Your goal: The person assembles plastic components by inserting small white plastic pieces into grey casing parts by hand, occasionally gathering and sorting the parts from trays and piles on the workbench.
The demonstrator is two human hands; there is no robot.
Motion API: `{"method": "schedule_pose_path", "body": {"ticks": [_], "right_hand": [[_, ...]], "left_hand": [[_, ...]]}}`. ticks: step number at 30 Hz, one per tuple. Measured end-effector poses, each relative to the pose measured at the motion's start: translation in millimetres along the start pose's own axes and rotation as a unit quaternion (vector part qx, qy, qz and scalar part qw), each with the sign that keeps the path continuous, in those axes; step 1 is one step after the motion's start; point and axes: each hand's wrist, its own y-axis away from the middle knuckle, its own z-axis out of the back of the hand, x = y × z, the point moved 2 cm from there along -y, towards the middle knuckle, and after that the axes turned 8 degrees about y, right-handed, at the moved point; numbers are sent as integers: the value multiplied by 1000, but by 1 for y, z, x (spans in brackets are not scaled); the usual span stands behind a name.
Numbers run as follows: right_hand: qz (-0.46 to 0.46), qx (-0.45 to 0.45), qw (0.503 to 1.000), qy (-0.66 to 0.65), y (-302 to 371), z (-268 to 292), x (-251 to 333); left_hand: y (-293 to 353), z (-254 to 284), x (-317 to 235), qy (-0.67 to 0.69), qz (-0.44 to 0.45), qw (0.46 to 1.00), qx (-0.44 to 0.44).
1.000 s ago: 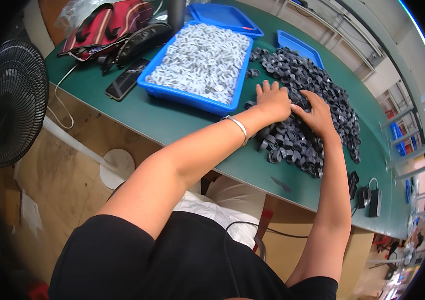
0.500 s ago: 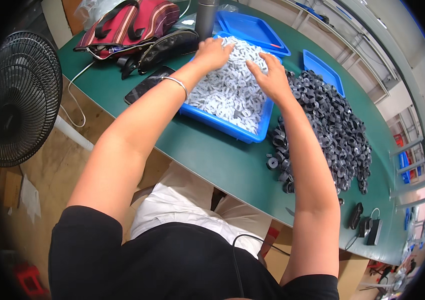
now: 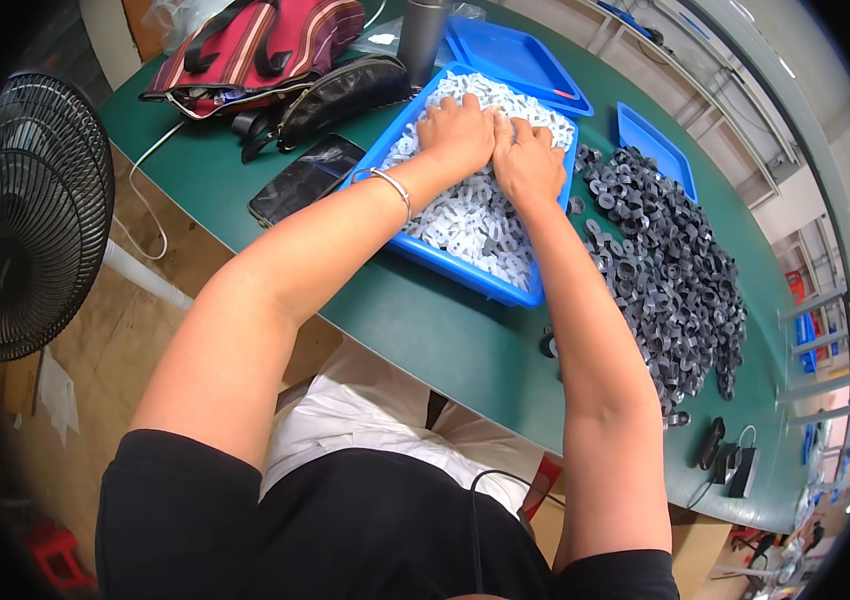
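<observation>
A blue tray (image 3: pixel 465 279) heaped with small white plastic parts (image 3: pixel 475 225) stands on the green table. Palm down, my left hand (image 3: pixel 457 135) rests on the heap with its fingers apart and their tips sunk among the parts. My right hand (image 3: pixel 530 168) presses on the heap beside it, fingers likewise spread, and the two hands meet at the thumbs. Neither hand visibly grips a part. To the right of the tray lies a big pile of dark grey plastic rings (image 3: pixel 680 265).
Left of the tray are a black phone (image 3: pixel 310 178), a black pouch (image 3: pixel 345 98) and a red striped bag (image 3: pixel 275 45). A dark bottle (image 3: pixel 423 40) and empty blue trays (image 3: pixel 515 60) stand behind. A fan (image 3: pixel 30 215) is at far left; small black devices (image 3: pixel 735 465) lie at right.
Both hands have come together over the white parts, with fingers now down in the heap. The tray has shifted slightly to the right in view.
</observation>
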Motion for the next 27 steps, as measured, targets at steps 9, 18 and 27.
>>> {"method": "schedule_pose_path", "body": {"ticks": [9, 18, 27], "right_hand": [[-172, -1, 964, -201, -15, -1, 10], [-224, -103, 746, -618, -8, 0, 26], [-127, -209, 707, -664, 12, 69, 2]], "left_hand": [[-9, -5, -10, 245, 126, 961, -11], [-6, -5, -17, 501, 143, 850, -84], [31, 36, -83, 450, -8, 890, -76]]}}
